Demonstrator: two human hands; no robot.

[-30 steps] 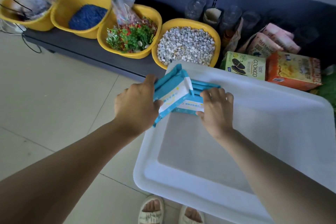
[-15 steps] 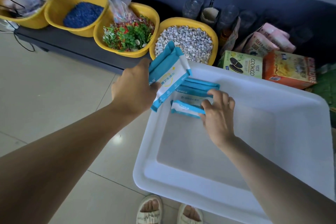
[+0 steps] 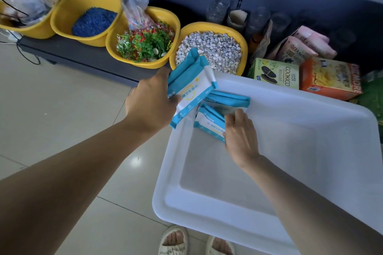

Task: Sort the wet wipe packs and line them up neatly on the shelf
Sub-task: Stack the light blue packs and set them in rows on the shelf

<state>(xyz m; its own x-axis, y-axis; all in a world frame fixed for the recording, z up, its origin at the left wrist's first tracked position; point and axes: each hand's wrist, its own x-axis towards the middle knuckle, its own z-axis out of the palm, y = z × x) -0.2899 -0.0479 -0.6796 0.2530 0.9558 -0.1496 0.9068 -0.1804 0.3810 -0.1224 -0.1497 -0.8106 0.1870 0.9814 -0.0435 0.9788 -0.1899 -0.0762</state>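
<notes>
Left hand [image 3: 152, 104]: clamps lifted wet wipe packs [image 3: 191, 87] over the tub [image 3: 290, 122] rim.
Right hand [image 3: 240, 134]: pinches another pack [image 3: 209, 125] inside the tub.
Tip: square edges together before shelving.

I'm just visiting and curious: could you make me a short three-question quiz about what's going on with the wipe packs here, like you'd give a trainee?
1. True or false: the left hand holds wet wipe packs lifted above the white bin.
2. Which yellow basin sits nearest the lifted packs? A) blue pellets B) white pebbles C) plastic greenery
3. Fill in: the right hand grips a pack inside the ____ bin.

Key: 1 true; 2 B; 3 white.
</notes>
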